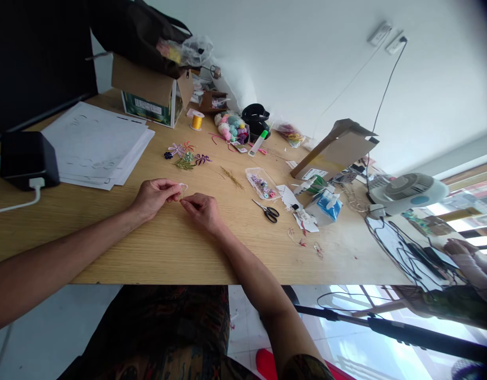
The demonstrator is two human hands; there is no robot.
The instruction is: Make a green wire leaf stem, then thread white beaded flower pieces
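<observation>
Over the wooden table (180,253), my left hand (158,196) pinches a small pale looped piece of thread or wire (183,187) between thumb and fingertips. My right hand (203,209) is closed at the lower end of the same piece, its fingertips almost touching the left ones. Just beyond lie several small looped flowers, among them a lilac one (175,150), an orange one (189,146) and a purple one (202,159), with a green leaf sprig (184,164). A bundle of thin golden wires (232,178) rests to their right. Black-handled scissors (270,213) lie right of my right hand.
A clear box of small spools (263,184), a yellow thread spool (196,121), yarn balls (232,127) and a green-capped glue bottle (258,143) stand farther back. Papers (96,142) lie left. At right are a tissue pack (325,206), a fan (405,192) and another person's hands (460,247).
</observation>
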